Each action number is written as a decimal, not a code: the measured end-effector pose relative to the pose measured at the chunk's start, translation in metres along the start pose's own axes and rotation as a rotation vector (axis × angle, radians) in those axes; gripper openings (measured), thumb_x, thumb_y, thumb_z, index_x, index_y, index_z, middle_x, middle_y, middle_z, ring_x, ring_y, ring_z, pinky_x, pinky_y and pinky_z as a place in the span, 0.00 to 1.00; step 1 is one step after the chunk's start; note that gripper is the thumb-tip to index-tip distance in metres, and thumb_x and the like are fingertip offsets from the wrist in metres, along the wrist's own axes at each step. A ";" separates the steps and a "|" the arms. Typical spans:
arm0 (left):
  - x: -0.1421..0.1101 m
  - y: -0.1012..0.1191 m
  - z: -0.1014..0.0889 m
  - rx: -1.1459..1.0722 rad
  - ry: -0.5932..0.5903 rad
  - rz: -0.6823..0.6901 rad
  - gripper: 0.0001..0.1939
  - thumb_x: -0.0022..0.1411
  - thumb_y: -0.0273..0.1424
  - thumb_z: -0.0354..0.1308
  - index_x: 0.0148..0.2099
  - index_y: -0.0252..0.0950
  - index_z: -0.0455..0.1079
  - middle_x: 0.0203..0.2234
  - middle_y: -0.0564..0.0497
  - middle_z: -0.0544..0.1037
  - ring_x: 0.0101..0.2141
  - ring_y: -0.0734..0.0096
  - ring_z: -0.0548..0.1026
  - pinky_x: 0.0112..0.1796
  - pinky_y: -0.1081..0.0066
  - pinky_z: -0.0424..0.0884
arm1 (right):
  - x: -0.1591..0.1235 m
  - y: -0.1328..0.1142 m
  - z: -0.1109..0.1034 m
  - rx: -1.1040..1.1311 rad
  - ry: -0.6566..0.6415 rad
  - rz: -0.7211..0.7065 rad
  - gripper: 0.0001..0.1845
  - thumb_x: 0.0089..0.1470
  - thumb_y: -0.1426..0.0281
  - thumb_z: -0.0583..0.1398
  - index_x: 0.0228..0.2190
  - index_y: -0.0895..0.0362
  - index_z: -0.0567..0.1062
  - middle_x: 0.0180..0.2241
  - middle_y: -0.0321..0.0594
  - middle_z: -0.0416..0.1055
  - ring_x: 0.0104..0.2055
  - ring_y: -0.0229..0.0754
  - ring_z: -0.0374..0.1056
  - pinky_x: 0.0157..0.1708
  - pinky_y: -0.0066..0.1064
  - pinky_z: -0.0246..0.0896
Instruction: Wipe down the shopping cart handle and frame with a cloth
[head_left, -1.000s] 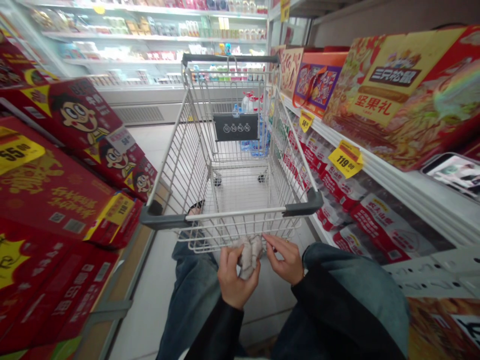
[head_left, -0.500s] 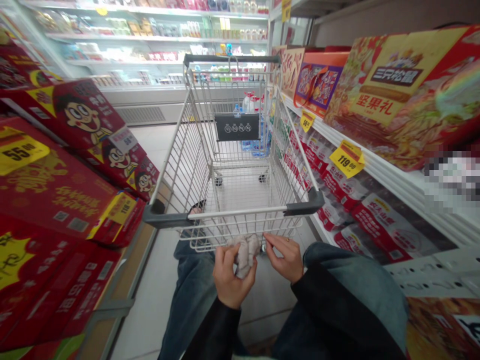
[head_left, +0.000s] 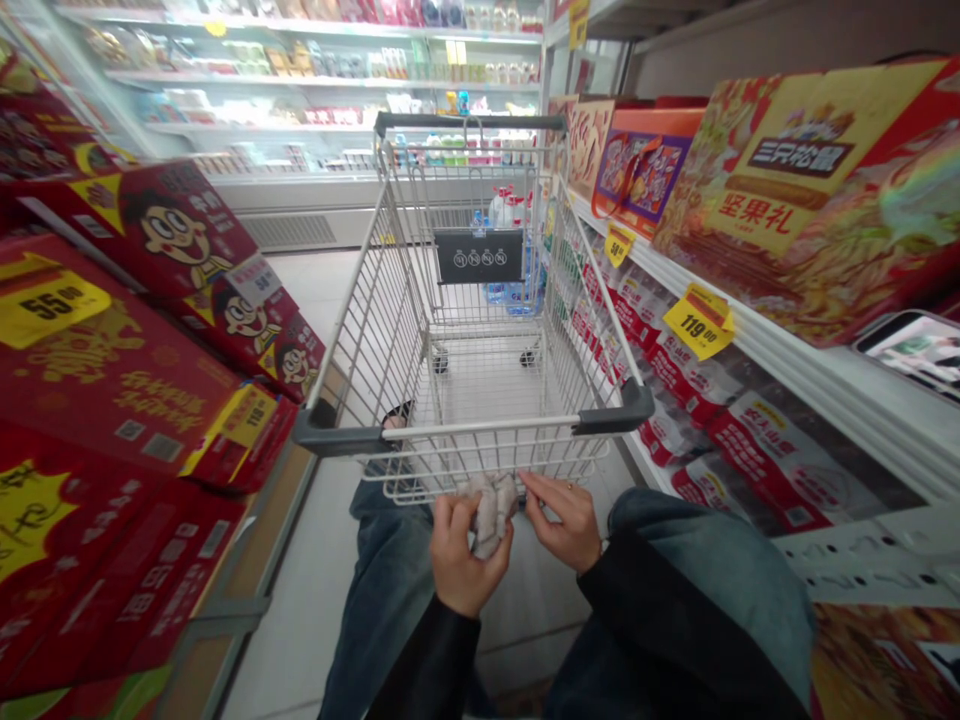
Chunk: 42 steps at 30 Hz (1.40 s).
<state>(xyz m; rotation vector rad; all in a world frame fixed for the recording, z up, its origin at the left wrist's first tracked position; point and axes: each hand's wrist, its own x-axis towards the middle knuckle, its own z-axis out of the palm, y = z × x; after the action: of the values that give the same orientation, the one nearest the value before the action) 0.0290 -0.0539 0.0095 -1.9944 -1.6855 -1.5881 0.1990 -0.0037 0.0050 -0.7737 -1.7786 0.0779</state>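
A: What lies at the far left?
B: Stacked red cartons (head_left: 112, 370) printed with a cartoon face (head_left: 176, 235), one carrying a yellow price tag (head_left: 52, 305). Just right of them stands a wire shopping cart (head_left: 480, 427), facing away from the person.

A: And the hands?
B: The left hand (head_left: 469, 555) curls around a crumpled pale bundle (head_left: 491, 515), pinching it between thumb and fingers, just below the near end of the cart. Cloth or tissue, the view cannot settle. The right hand (head_left: 562, 520), fingers loosely parted, reaches the bundle's right edge, with a ring (head_left: 568, 486) on one finger.

A: How would it handle?
B: Probably light and soft, giving under a grip; its bunched middle looks the surest hold.

A: Further right?
B: A white shelf (head_left: 825, 410) bears a yellow 119 price tag (head_left: 697, 320) and, above it, red-and-gold gift boxes (head_left: 795, 190).
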 end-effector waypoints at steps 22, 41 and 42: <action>-0.001 -0.002 -0.012 0.015 0.037 -0.025 0.19 0.58 0.30 0.68 0.51 0.38 0.70 0.38 0.48 0.71 0.39 0.64 0.73 0.39 0.66 0.76 | 0.011 -0.005 0.007 -0.079 0.027 0.148 0.05 0.63 0.73 0.65 0.39 0.55 0.83 0.24 0.35 0.79 0.21 0.35 0.67 0.28 0.30 0.69; -0.003 -0.005 -0.009 0.024 -0.020 -0.040 0.15 0.58 0.30 0.67 0.48 0.38 0.72 0.35 0.50 0.70 0.36 0.66 0.73 0.35 0.67 0.76 | 0.014 0.003 -0.005 -0.164 0.060 0.130 0.06 0.62 0.75 0.64 0.36 0.53 0.81 0.24 0.35 0.78 0.26 0.39 0.71 0.31 0.32 0.68; -0.002 -0.005 -0.011 0.022 -0.003 -0.045 0.16 0.58 0.30 0.67 0.49 0.38 0.72 0.35 0.50 0.71 0.36 0.66 0.73 0.36 0.67 0.76 | 0.014 0.004 -0.006 -0.168 0.059 0.132 0.06 0.62 0.75 0.65 0.36 0.53 0.81 0.24 0.34 0.78 0.26 0.39 0.71 0.31 0.32 0.68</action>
<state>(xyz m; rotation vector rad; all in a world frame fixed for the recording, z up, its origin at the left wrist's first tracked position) 0.0188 -0.0603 0.0110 -1.9640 -1.7531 -1.5740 0.2037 0.0052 0.0171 -1.0045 -1.6915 -0.0074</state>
